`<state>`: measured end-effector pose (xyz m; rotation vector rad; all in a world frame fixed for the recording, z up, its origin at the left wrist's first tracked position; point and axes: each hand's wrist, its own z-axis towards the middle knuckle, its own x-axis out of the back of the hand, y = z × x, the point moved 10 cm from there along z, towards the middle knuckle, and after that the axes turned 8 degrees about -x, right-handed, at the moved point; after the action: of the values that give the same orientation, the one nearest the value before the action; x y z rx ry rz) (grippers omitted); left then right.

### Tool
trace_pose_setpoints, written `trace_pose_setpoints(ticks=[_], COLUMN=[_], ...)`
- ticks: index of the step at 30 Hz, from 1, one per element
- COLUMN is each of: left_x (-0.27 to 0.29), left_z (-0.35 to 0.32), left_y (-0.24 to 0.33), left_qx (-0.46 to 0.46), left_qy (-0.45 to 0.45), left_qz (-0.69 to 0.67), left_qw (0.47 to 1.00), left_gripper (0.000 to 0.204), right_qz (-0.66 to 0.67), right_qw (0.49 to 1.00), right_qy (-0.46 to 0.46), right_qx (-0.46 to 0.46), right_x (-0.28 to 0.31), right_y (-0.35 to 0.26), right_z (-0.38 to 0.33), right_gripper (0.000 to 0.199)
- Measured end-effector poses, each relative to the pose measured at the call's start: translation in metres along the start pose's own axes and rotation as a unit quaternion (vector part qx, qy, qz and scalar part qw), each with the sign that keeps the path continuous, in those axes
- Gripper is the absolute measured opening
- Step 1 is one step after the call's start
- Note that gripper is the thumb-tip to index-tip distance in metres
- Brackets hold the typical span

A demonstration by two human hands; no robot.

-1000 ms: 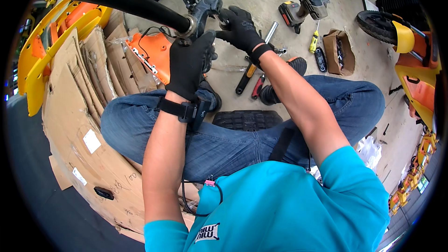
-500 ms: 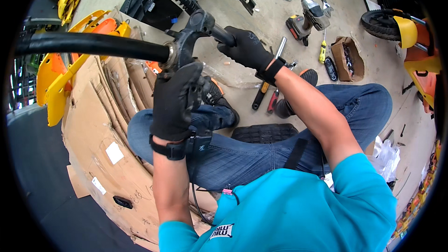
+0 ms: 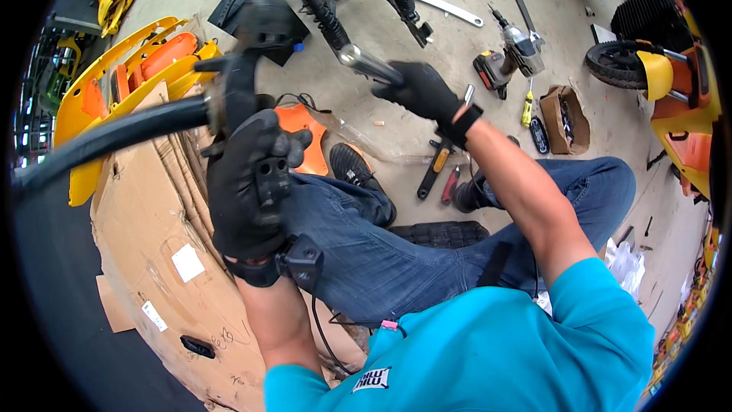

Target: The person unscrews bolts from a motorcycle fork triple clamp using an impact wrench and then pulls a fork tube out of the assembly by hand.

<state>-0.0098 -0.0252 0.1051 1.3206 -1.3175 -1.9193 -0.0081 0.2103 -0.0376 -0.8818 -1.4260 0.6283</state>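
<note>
My left hand (image 3: 252,183), in a black glove, is closed round the lower part of a black metal fork clamp (image 3: 236,91), raised over the cardboard and slightly blurred. A thick black curved tube (image 3: 114,133) runs from the clamp toward the left. My right hand (image 3: 421,94), also gloved, is wrapped round a grey metal bar (image 3: 370,65). The bar's shiny rounded end meets the lower end of a spring shock absorber (image 3: 320,11) in this view; whether they touch I cannot tell. A gap lies between bar and clamp.
Flattened cardboard (image 3: 152,259) lies at left beside yellow and orange panels (image 3: 137,76). On the floor are a cordless drill (image 3: 511,57), an orange-and-black-handled tool (image 3: 435,172), a yellow screwdriver (image 3: 527,109), wrenches (image 3: 450,9) and an open carton (image 3: 566,118). A small wheel (image 3: 618,62) stands at right.
My left hand has swung the fork clamp and tube left, apart from the bar. My right hand has shifted slightly right and nearer, still gripping the bar, whose rounded end now shows.
</note>
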Motion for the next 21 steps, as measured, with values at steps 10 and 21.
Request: trace_pose_setpoints(ticks=[10, 21], left_x=[0.01, 0.026], left_z=[-0.022, -0.013], left_y=[-0.016, -0.029], left_qx=[0.048, 0.084], left_qy=[0.018, 0.068], left_qz=[-0.025, -0.353], left_qw=[0.998, 0.929], left_gripper=[0.038, 0.035], right_qz=[0.23, 0.188], right_qw=[0.957, 0.969], right_qy=[-0.032, 0.037], right_qx=[-0.173, -0.157], right_x=[-0.033, -0.026], right_y=[0.08, 0.103], right_z=[-0.035, -0.056], right_gripper=[0.025, 0.023])
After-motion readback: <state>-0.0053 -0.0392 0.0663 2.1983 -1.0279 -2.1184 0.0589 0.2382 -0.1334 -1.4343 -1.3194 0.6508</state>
